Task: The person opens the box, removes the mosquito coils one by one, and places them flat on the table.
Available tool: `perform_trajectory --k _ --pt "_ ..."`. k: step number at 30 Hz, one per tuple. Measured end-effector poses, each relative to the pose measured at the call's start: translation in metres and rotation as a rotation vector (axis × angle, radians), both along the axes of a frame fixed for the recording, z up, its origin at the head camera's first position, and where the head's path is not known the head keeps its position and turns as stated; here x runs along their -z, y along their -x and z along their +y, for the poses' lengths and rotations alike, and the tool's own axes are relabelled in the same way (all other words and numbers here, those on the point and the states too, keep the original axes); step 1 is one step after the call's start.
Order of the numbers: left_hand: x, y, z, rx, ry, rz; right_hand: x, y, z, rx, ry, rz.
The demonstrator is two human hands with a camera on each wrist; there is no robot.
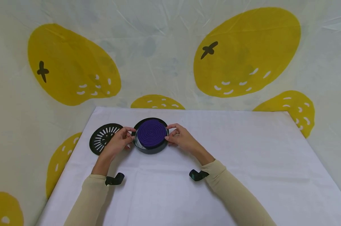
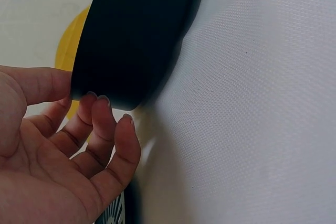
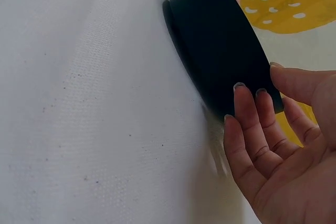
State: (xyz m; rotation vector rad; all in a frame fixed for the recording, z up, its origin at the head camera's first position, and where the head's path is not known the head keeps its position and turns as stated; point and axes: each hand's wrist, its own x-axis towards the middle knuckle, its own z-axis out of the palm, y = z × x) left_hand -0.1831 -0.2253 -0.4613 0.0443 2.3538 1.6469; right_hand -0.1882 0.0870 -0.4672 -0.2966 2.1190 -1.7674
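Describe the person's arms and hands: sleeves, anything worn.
Left sleeve and right sleeve: plain beige, long. A small black angled device juts inward from each; no cables visible. Left hand and right hand: bare, no gloves or rings visible.

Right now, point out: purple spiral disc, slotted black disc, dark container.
Purple spiral disc (image 1: 151,133), head view: middle of its top.
Slotted black disc (image 1: 104,138), head view: near its centre.
Dark container (image 3: 223,45), right wrist view: outer side wall.

Pale fabric (image 1: 159,69) with yellow ovals (image 1: 249,53) hangs behind a white table (image 1: 252,147).
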Motion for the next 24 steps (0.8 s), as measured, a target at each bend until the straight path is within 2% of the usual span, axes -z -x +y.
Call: perform_trajectory --k 9,18,20,24 --pt "-0.002 -0.001 0.001 0.0 0.022 0.017 -0.004 0.004 0.001 -0.031 -0.045 0.007" --pt "-0.006 0.0 0.001 0.009 0.031 -0.023 -0.009 0.006 0.002 -0.045 -0.083 0.007" --pt "-0.01 -0.001 0.002 0.009 0.035 -0.033 -0.009 0.006 0.003 -0.046 -0.093 0.005" --pt "-0.027 -0.009 0.007 0.016 0.035 -0.037 -0.009 0.007 0.002 -0.048 -0.091 -0.004"
